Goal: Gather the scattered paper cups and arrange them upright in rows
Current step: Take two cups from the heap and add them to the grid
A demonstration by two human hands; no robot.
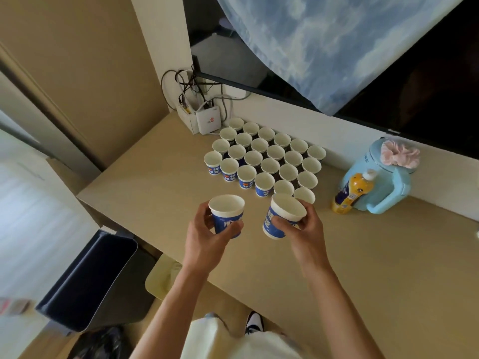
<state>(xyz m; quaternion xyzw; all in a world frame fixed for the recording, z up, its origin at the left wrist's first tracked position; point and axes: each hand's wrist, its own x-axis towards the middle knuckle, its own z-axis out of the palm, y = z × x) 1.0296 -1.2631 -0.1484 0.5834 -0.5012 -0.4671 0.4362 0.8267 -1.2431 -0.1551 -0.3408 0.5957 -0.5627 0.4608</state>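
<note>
Several blue-and-white paper cups [268, 154] stand upright in tight diagonal rows on the beige table [166, 177], near the back wall. My left hand [207, 234] grips one upright paper cup [228, 216] above the table, in front of the rows. My right hand [305, 224] holds a second paper cup [282, 216], tilted slightly to the left, just in front of the nearest cups of the block. Both held cups are empty, with their mouths facing up.
A light-blue kettle [381, 177] with a pink scrunchie on its lid and a yellow bottle [350, 193] stand right of the cups. A white router [207, 120] with cables sits at the back left. A dark bin [88, 283] stands on the floor beside the table's left edge.
</note>
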